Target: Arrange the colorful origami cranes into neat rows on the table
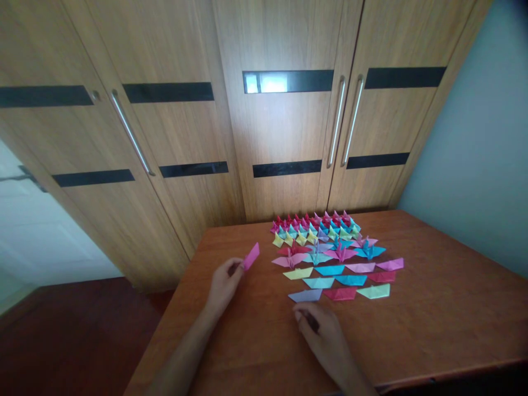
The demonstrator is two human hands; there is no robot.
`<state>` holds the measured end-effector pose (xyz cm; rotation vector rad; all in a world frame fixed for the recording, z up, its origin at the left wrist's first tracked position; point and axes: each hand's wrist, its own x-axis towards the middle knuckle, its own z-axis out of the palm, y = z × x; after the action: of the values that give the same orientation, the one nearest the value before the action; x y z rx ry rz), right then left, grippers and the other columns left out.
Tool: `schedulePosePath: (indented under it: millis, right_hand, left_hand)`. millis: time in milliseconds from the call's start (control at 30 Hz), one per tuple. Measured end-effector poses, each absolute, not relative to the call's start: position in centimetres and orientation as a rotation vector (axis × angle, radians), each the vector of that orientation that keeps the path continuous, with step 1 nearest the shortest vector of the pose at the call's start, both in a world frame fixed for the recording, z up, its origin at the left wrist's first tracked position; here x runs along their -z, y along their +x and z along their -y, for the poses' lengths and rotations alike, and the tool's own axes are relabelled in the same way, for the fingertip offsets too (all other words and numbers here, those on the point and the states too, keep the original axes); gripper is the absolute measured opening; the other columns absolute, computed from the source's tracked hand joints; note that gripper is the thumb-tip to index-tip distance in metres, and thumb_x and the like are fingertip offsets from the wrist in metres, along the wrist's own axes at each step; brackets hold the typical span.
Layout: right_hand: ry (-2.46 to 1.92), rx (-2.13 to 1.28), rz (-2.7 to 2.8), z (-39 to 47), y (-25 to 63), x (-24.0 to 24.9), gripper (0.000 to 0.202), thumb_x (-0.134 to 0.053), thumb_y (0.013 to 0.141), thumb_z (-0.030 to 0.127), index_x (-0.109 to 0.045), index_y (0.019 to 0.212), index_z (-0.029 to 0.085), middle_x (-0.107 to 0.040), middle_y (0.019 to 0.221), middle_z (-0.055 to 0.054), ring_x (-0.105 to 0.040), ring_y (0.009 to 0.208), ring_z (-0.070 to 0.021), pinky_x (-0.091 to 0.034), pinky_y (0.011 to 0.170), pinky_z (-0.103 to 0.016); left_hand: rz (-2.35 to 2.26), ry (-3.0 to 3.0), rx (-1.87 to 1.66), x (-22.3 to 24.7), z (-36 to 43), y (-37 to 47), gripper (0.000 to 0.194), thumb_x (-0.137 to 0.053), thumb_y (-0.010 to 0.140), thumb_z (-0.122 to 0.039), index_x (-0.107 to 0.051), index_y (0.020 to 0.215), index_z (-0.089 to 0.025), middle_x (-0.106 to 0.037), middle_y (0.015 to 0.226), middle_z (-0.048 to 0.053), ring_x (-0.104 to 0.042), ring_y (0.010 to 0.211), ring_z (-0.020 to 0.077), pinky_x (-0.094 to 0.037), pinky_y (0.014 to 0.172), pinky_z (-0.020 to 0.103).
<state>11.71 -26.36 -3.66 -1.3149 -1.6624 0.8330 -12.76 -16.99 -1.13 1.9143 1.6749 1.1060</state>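
Note:
My left hand (226, 281) pinches a pink origami boat (251, 256) between thumb and fingers, raised at the left of the laid-out paper. My right hand (320, 329) is curled closed, thumb against fingertips, with nothing visible in it. Just beyond its fingertips lies a lavender origami boat (305, 296). A red boat (340, 294) and a pale green boat (373, 291) continue that row to the right. Behind them lie rows of more boats, among them a blue one (351, 280) and a yellow one (297, 273).
Farther back on the wooden table (247, 341) stand several origami cranes (340, 253), with smaller folded pieces (311, 224) packed in rows behind. A wooden wardrobe (284, 126) borders the table's far edge. A pale wall (474, 154) is at right, a white door (49, 236) at left.

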Motion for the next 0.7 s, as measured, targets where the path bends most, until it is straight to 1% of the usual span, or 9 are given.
schedulePosePath:
  millis: [100, 167, 233, 267, 333, 433, 533, 700]
  right_hand:
    - [-1.294, -0.916, 1.531, 26.2, 11.9, 3.7, 0.026, -0.047, 0.086, 0.039, -0.064, 0.089, 0.02, -0.063, 0.073, -0.002, -0.057, 0.067, -0.0158, -0.044, 0.062, -0.025]
    - [-1.252, -0.989, 1.439, 26.3, 11.9, 3.7, 0.03, -0.048, 0.085, 0.043, -0.062, 0.095, 0.019, -0.062, 0.076, -0.003, -0.056, 0.065, -0.0151, -0.045, 0.059, -0.024]
    - [-1.199, -1.063, 1.385, 26.6, 12.0, 3.8, 0.032, -0.049, 0.085, 0.046, -0.061, 0.098, 0.019, -0.062, 0.077, -0.002, -0.055, 0.063, -0.0141, -0.044, 0.056, -0.023]
    - [-1.18, -1.089, 1.369, 26.8, 12.1, 3.9, 0.033, -0.049, 0.084, 0.047, -0.061, 0.095, 0.019, -0.061, 0.075, -0.002, -0.054, 0.061, -0.0135, -0.043, 0.054, -0.022]
    - [-1.18, -1.105, 1.362, 27.3, 12.4, 4.1, 0.032, -0.05, 0.084, 0.049, -0.061, 0.084, 0.018, -0.058, 0.068, 0.0, -0.053, 0.059, -0.0128, -0.042, 0.053, -0.021]
    - [-1.245, -1.063, 1.378, 28.0, 12.8, 4.6, 0.035, -0.052, 0.082, 0.05, -0.059, 0.07, 0.018, -0.057, 0.062, 0.001, -0.052, 0.059, -0.0129, -0.043, 0.057, -0.022]
    - [-1.296, -1.047, 1.37, 28.5, 12.9, 4.8, 0.035, -0.054, 0.081, 0.051, -0.06, 0.07, 0.018, -0.058, 0.063, 0.0, -0.052, 0.061, -0.0135, -0.043, 0.058, -0.022]
    - [-1.341, -1.024, 1.231, 28.4, 14.0, 4.6, 0.038, -0.055, 0.078, 0.054, -0.06, 0.07, 0.018, -0.051, 0.056, 0.002, -0.049, 0.055, -0.0127, -0.04, 0.051, -0.022]
  left_hand:
    - [-1.4, 1.789, -1.086, -0.2, 20.7, -9.8, 0.026, -0.046, 0.085, -0.036, -0.061, 0.081, -0.016, -0.064, 0.077, 0.003, -0.059, 0.074, 0.0168, -0.045, 0.067, 0.024]
    - [-1.335, 1.763, -1.01, -0.8, 23.0, -7.9, 0.025, -0.047, 0.085, -0.035, -0.061, 0.078, -0.016, -0.062, 0.072, 0.002, -0.056, 0.069, 0.0159, -0.043, 0.063, 0.023]
    - [-1.293, 1.765, -0.947, -0.7, 24.9, -6.3, 0.021, -0.049, 0.084, -0.032, -0.063, 0.078, -0.017, -0.062, 0.072, 0.002, -0.056, 0.069, 0.0158, -0.042, 0.063, 0.023]
    - [-1.28, 1.777, -0.923, -0.5, 25.6, -5.6, 0.019, -0.05, 0.083, -0.03, -0.063, 0.079, -0.018, -0.063, 0.074, 0.003, -0.056, 0.07, 0.016, -0.042, 0.064, 0.023]
    - [-1.256, 1.791, -0.883, 0.3, 26.6, -4.7, 0.016, -0.05, 0.082, -0.025, -0.064, 0.079, -0.019, -0.064, 0.077, 0.003, -0.056, 0.072, 0.0163, -0.041, 0.065, 0.023]
    - [-1.245, 1.769, -0.839, 1.5, 27.4, -4.0, 0.017, -0.049, 0.083, -0.025, -0.065, 0.078, -0.019, -0.064, 0.077, 0.003, -0.056, 0.072, 0.016, -0.041, 0.065, 0.023]
    - [-1.25, 1.747, -0.817, 1.9, 27.7, -4.0, 0.017, -0.051, 0.083, -0.029, -0.064, 0.078, -0.019, -0.064, 0.078, 0.003, -0.057, 0.073, 0.0164, -0.041, 0.067, 0.023]
    - [-1.268, 1.692, -0.813, 1.9, 27.8, -4.6, 0.025, -0.05, 0.085, -0.038, -0.064, 0.076, -0.018, -0.062, 0.074, 0.003, -0.055, 0.072, 0.0164, -0.04, 0.065, 0.022]
